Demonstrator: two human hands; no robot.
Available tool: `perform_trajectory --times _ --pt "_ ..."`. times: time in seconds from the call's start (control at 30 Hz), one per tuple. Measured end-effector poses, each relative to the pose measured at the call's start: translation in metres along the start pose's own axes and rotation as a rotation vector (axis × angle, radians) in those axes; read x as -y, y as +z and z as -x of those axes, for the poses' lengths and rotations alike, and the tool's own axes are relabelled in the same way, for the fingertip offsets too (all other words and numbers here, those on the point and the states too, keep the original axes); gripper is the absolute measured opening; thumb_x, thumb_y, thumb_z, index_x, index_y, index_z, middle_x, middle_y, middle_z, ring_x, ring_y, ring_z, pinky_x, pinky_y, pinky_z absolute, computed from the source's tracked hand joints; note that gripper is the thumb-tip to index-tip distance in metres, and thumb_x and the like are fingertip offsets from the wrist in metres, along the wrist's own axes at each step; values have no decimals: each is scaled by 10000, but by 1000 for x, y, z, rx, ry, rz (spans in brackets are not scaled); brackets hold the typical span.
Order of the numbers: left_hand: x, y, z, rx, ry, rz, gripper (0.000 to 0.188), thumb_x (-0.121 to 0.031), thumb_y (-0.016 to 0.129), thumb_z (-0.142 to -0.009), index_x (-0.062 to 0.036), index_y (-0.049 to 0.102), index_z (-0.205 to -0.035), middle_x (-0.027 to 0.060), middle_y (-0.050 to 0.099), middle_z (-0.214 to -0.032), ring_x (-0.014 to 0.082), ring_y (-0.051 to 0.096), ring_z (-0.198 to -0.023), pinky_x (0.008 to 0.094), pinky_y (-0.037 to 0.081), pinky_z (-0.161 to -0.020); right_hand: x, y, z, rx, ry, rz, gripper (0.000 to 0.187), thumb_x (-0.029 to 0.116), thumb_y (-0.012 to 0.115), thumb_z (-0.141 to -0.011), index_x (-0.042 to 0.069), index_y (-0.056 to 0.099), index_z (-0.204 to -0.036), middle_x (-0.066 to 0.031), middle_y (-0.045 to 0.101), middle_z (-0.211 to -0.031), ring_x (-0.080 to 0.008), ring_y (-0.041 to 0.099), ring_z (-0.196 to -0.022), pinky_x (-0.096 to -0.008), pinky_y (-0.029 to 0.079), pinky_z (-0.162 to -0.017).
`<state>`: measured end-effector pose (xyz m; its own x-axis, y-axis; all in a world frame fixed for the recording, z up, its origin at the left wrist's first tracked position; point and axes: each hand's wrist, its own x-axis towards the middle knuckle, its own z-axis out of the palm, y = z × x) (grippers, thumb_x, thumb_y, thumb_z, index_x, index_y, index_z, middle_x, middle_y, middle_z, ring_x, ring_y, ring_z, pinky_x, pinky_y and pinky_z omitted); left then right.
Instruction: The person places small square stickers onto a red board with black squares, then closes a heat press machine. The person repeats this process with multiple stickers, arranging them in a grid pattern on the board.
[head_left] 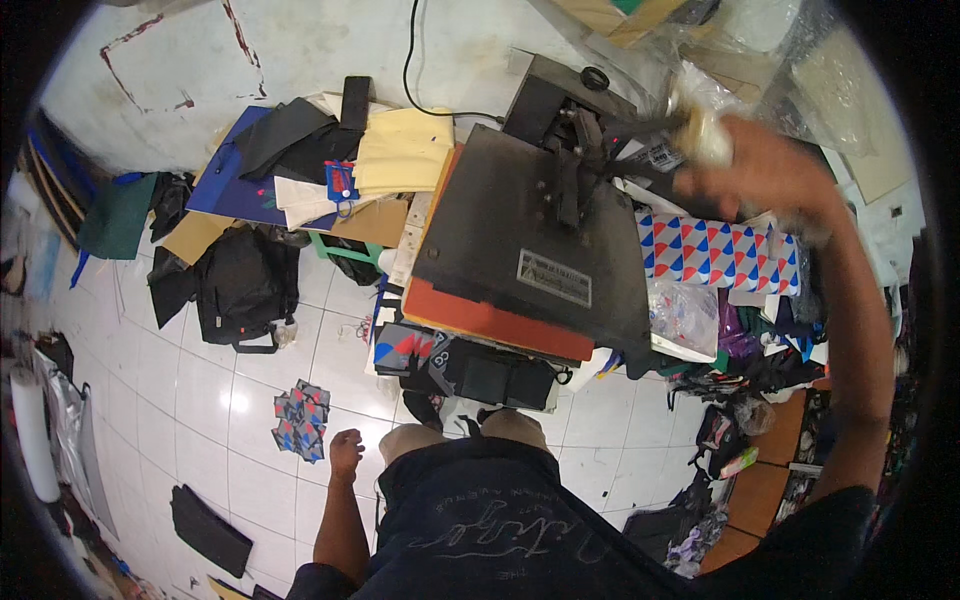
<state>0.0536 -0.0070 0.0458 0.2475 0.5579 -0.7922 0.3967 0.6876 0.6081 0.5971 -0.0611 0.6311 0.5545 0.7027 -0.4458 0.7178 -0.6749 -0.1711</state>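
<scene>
A heat press with a dark, worn top plate (490, 230) stands in front of me, tilted in view. An orange-red layer (490, 325) shows under its near edge. From its pivot a black lever (650, 128) runs right to a pale grip (706, 138). My right hand (765, 170), smeared by motion, is closed around that grip. My left hand (346, 455) hangs low at my side with nothing in it, its fingers loosely apart. On the floor beside it lies a pile of small grey, red and blue patterned pieces (301, 420).
Right of the press lie a patterned sheet (715, 252) and a plastic-lined box (684, 318). Yellow cloth (405, 150), dark sheets (285, 135) and a phone (355, 102) are stacked at left. A black bag (245, 285) and a dark flat piece (210, 530) rest on the tiled floor.
</scene>
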Motion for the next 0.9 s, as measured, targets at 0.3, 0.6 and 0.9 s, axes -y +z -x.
perform_trajectory --times 0.3,0.6,0.9 --pt "-7 -6 -16 -79 -159 -180 293 -236 612 -844 -20 605 -1042 65 617 -811 136 584 -627 260 451 -496 -15 204 -27 333 -165 -85 415 386 706 -690 44 658 -920 -170 674 -810 -321 663 -761 -414 512 -727" --pt "-164 102 34 -270 509 -208 244 -109 624 -813 -7 605 -1034 83 626 -872 146 594 -711 256 441 -579 -28 270 -44 127 -297 -7 491 473 786 -542 85 643 -807 -82 628 -652 -290 645 -614 -396 492 -615" --pt "-357 328 146 936 1309 -232 517 -371 682 -797 -62 569 -1196 210 552 -1172 388 540 -1095 479 430 -928 -49 280 -41 368 -219 3 458 473 744 -667 75 641 -869 -123 648 -759 -295 661 -728 -421 509 -679"
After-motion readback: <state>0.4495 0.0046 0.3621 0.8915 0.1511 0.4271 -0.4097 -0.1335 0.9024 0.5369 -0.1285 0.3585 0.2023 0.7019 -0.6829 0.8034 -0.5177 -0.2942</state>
